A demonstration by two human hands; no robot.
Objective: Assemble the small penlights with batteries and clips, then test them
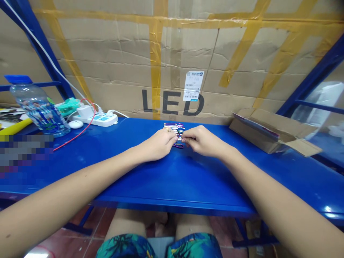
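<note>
Several slim, shiny metallic items (174, 126) in purple, silver and teal lie in a row on the blue table (172, 179). My left hand (159, 143) rests at their left side, fingers closed in a pinch at a small silver piece. From the right, my right hand (198, 140) reaches the same piece with thumb and index finger pressed together. The fingertips nearly meet, and the fingers hide part of the row. A purple loop-shaped piece (178, 146) lies just below the fingertips.
At left stand a plastic bottle (40, 109), a white power strip (98, 119) with cables and a white mouse-like object (75, 124). An open cardboard box (264, 130) lies at right. Behind the table rises a large taped carton (120, 61) marked LED.
</note>
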